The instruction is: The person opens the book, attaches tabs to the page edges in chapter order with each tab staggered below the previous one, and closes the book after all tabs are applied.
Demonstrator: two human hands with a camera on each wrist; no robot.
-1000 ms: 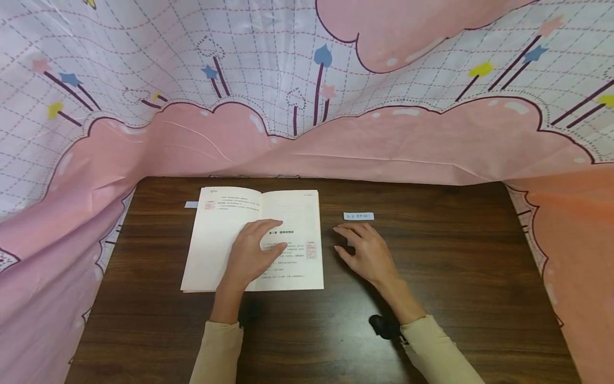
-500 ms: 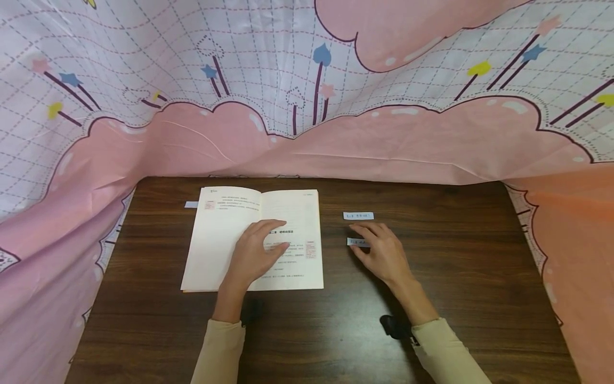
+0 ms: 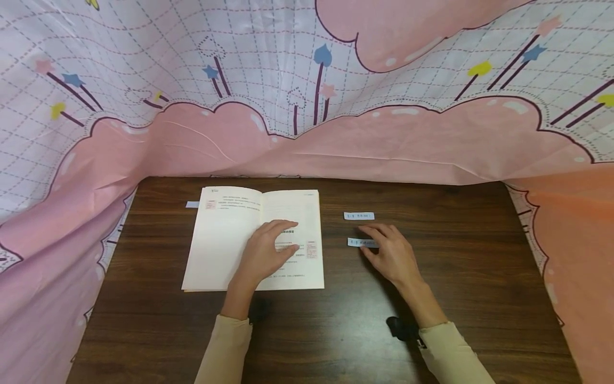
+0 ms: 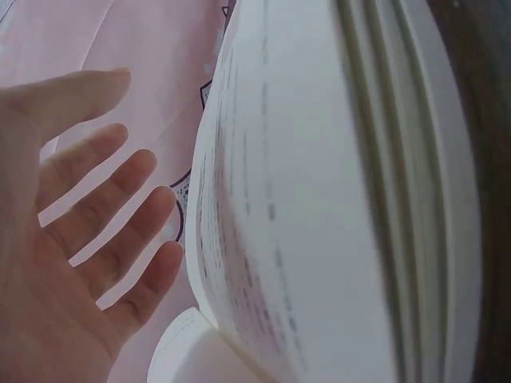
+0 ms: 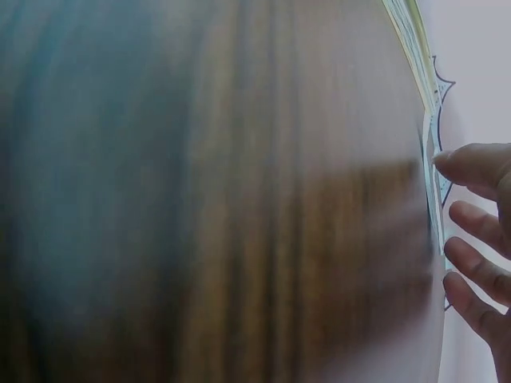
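An open book (image 3: 220, 250) with printed pages lies on the left half of the table. Over its right page is my left hand (image 3: 266, 253), thumb and fingers apart and gripping nothing; the left wrist view shows the fingers loosely spread beside the pages (image 4: 311, 199). To the right of the book lie two pale blue paper strips with handwriting, an upper strip (image 3: 358, 216) and a lower strip (image 3: 357, 242). My right hand (image 3: 393, 258) is at the lower strip's right end and hides part of it. Its fingers are relaxed; whether the thumb touches the strip, I cannot tell.
A third pale slip (image 3: 192, 205) sticks out from the book's upper left edge. The dark wooden table (image 3: 470, 256) is bounded at the back and sides by a patterned pink and white cloth (image 3: 384, 138). A black device (image 3: 402, 329) sits at my right wrist.
My right hand has moved right, uncovering the lower paper strip, which was mostly hidden beneath it. My left hand has shifted slightly right over the page. The book has stayed in place.
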